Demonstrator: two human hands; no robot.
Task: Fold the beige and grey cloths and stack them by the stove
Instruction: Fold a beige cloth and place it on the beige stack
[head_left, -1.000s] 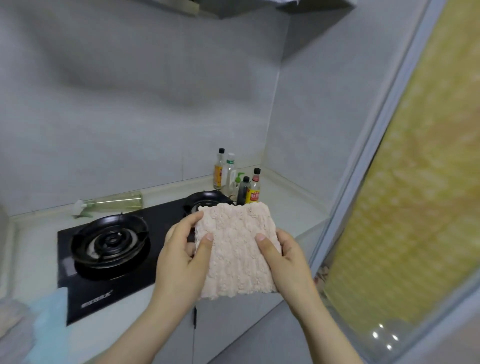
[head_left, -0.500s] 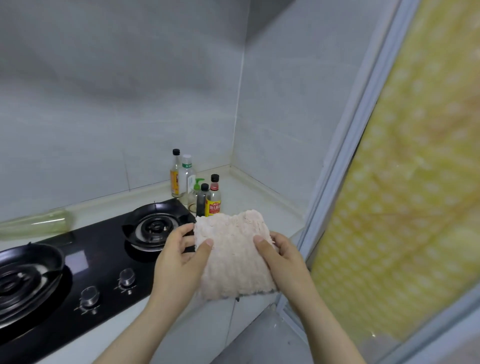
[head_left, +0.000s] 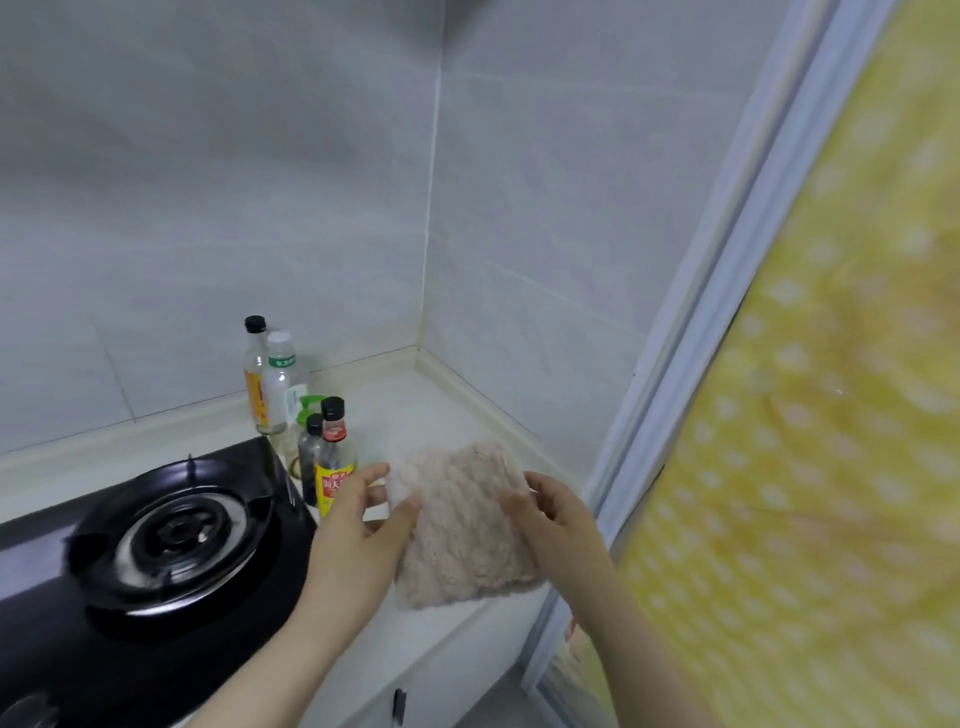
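Observation:
The folded beige cloth (head_left: 460, 525), a fluffy square, is low over the white counter (head_left: 415, 410) to the right of the black stove (head_left: 171, 540). My left hand (head_left: 358, 540) pinches its left edge between thumb and fingers. My right hand (head_left: 556, 519) grips its right edge, thumb on top. The cloth's near edge seems to touch the counter near the front edge; I cannot tell whether it lies fully flat. No grey cloth is in view.
Several bottles (head_left: 291, 395) stand in a cluster between the stove burner and the cloth, close to my left hand. Tiled walls meet in a corner behind. A door frame (head_left: 691, 364) and yellow patterned curtain (head_left: 831, 415) lie to the right.
Both hands carried the beige cloth right and down, from in front of the stove to the counter beside the bottles. My view turned right, so the left burner left the frame.

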